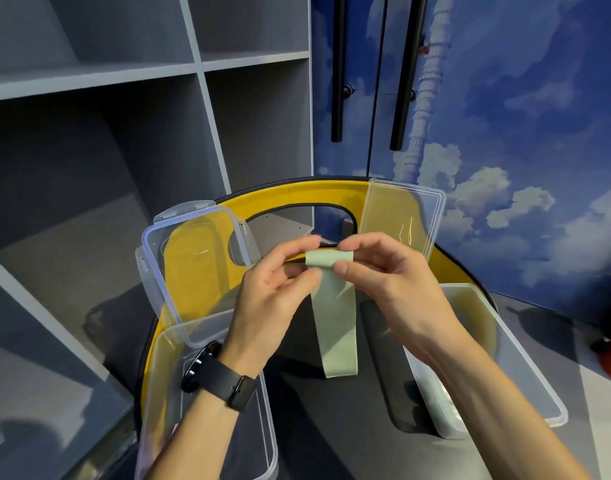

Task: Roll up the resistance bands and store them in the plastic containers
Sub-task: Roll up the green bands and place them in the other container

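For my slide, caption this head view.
Both hands start rolling a green resistance band above two open plastic containers.

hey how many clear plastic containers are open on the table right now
2. One container sits at the lower left under the left wrist, its lid lying behind it. The other container is at the right, its lid behind it.

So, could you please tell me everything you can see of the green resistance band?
The green resistance band is a flat, pale sage strip, matte and rubbery-looking. Its top end is curled into a small started roll, pinched between the left hand and right hand. The rest hangs straight down, unrolled, above the dark table, between two open containers.
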`<state>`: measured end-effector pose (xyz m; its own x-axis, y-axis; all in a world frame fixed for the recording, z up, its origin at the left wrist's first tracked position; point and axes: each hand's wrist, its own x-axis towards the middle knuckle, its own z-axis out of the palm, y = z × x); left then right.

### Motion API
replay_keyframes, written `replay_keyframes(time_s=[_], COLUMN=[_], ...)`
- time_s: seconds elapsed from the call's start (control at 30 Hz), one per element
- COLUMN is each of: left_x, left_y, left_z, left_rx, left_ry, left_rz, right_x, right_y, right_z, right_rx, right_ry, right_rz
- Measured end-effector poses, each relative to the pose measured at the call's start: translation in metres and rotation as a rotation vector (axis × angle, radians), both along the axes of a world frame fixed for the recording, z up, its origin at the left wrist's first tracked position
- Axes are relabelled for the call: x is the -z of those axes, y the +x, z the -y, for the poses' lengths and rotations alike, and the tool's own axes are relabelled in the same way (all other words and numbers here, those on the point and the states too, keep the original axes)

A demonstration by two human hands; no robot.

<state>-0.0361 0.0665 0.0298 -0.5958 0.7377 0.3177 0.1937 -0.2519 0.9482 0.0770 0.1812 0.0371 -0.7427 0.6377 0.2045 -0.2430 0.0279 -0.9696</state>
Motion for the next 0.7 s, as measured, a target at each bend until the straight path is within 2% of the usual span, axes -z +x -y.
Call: replay_keyframes(time_s=[0.17, 0.43, 0.7], left_x=[0.0024, -0.0015, -0.0011], left_y=[-0.0017, -0.0025, -0.0011], left_z=[-0.0031, -0.0028, -0.0030], left_rx=[-0.050, -0.057, -0.085], left_ry=[-0.087, -0.024, -0.001], left_rz=[-0.020, 0.020, 0.048], right_x=[0.0004, -0.0008, -0.0011], right_y=[0.0015, 0.0013, 0.0011], right_z=[0.0006, 0.0026, 0.0024], right_rx=[-0.002, 0.003, 0.005], right_ry=[0.044, 0.003, -0.021], right_rz=[0.025, 0.148, 0.135])
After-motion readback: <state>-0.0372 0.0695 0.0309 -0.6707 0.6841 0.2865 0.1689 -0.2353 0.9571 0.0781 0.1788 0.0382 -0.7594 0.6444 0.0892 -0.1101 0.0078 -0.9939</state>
